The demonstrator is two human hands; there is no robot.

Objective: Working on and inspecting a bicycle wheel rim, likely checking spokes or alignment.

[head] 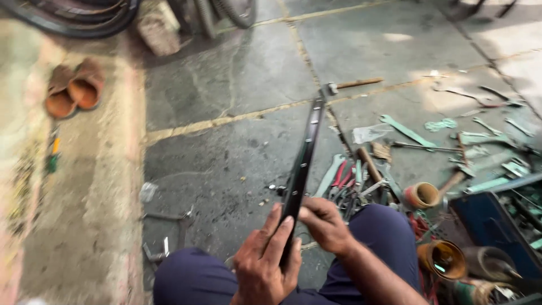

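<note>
Left hand (264, 265) wraps the near end of a long black metal strip (305, 152), fingers flat along it, gripping. Right hand (323, 223) pinches the same strip just beside, closed on its edge. Strip runs edge-on away from the knees, over the stone floor (226, 79). Pile of hand tools (361, 178) right of it, hammer (353, 84) near the far end, blue box (485, 223) at right, sandals (73, 87) far left.

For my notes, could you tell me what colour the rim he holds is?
Black rim, seen in the head view.
</note>
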